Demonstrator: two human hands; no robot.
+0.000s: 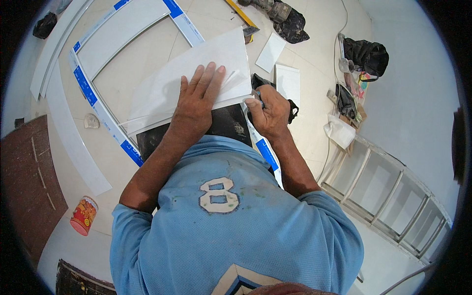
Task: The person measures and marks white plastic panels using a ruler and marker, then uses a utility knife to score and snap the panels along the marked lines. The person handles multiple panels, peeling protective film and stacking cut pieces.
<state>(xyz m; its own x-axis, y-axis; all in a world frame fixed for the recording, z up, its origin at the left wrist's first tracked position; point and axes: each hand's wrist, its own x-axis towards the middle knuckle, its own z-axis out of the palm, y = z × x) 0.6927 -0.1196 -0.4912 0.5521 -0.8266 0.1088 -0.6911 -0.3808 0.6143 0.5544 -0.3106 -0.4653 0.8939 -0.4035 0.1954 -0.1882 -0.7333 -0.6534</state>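
Note:
A white panel (162, 81) lies across my lap, its narrow end toward the right. My left hand (196, 101) rests flat on it with the fingers stretched out, pressing nothing else. At the panel's right corner my right hand (270, 110) is closed in a grip. A small bluish-grey bit of a tool shows between its thumb and fingers, but most of it is hidden and its kind cannot be told. Under and beyond the panel, a large white frame (104, 115) with blue-printed protective film lies on the tiled floor.
Long white strips (78, 132) lie at the left, near a red and yellow can (84, 215). White offcuts (270, 51), a yellow-edged tool (241, 14) and a black plastic bag (295, 27) are ahead. To the right, a ladder (374, 209) and a black bag (366, 56) are by the wall.

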